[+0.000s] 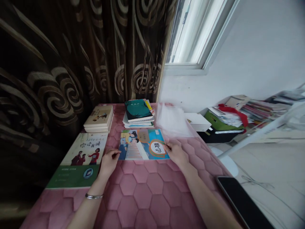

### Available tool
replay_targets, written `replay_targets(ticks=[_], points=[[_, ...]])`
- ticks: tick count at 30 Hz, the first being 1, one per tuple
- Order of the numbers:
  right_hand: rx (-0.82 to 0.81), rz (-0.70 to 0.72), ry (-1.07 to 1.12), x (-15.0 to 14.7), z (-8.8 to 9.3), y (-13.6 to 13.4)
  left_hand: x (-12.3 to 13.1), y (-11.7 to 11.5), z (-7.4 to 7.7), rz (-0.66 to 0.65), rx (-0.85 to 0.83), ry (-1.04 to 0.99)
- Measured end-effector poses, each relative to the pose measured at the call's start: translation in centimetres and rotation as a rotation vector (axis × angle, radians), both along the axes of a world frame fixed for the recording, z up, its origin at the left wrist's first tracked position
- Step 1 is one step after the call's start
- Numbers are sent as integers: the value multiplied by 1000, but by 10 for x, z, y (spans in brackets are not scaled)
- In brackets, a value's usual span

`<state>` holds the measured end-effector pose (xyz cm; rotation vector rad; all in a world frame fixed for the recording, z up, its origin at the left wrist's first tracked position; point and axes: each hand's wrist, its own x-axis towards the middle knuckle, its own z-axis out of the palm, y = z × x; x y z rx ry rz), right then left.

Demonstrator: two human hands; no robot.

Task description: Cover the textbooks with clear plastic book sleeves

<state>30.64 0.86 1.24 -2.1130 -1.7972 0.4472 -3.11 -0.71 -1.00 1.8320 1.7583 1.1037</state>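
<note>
A colourful blue textbook (143, 144) lies flat on the pink quilted table cover (147, 194). My left hand (109, 162) rests at the book's left edge, fingers curled with the tips touching it. At the book's right edge my right hand (175, 152) pinches the lower right corner. A green and cream textbook (81, 160) lies just left of my left hand.
Behind the blue book stand a stack topped by a dark green book (138, 113), a cream book stack (99, 119) and clear plastic sleeves (172, 122). A dark phone (243, 202) lies at the table's right edge. A white box (197, 122) and cluttered papers (238, 111) sit to the right.
</note>
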Motion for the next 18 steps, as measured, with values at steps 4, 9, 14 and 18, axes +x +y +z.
replay_targets(ticks=[4, 9, 14, 18], points=[[45, 16, 22, -1, -7, 0, -4, 0, 1, 4, -5, 51], [355, 2, -53, 0, -17, 0, 4, -6, 6, 10, 68, 149], [588, 366, 133, -29, -15, -8, 35, -18, 9, -159, 210, 303], [551, 631, 210, -68, -20, -21, 59, -22, 6, -300, 162, 381]])
